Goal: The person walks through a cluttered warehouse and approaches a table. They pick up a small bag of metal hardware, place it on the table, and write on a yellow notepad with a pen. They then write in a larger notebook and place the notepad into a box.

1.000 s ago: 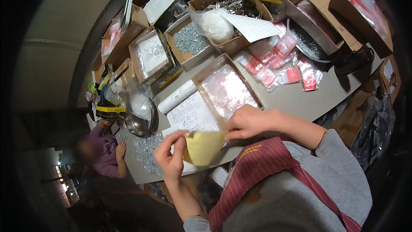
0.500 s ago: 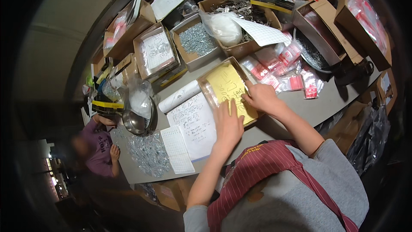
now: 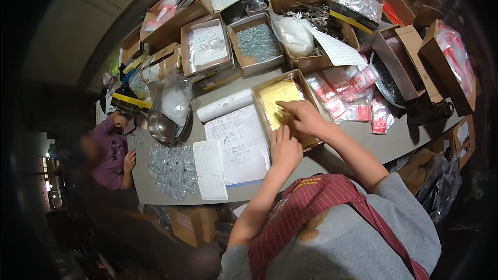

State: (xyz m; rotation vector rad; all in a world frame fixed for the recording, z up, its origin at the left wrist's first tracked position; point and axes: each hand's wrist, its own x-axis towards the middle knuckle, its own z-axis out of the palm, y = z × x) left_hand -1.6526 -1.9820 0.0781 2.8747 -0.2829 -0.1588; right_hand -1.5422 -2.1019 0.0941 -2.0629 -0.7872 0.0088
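Note:
A shallow cardboard box (image 3: pixel 258 105) sits in front of me with a yellow paper (image 3: pixel 280 91) in it, marked with dark handwriting. Over the paper is my right hand (image 3: pixel 310 119), its index finger stretched out to the left across the sheet and the other fingers partly hidden beneath. My left hand (image 3: pixel 286 150) rests at the near side of the box, its fingers extended and lying on the contents. Whether either hand grips the sheet's edge is hard to see. An open notebook (image 3: pixel 239 142) with handwritten pages lies left of the box.
Left of the notebook are a gridded sheet (image 3: pixel 209 170), a pile of small clear bags (image 3: pixel 173 170) and a metal bowl (image 3: pixel 162 126). Red-and-white packets (image 3: pixel 358 93) lie to the right. Behind stand boxes of metal parts (image 3: pixel 257 40). A person in purple (image 3: pixel 110 150) works at far left.
My right hand has shifted left over the yellow paper, its index finger now stretched across it. My left hand has drawn toward the box's near edge. Less of the yellow sheet shows.

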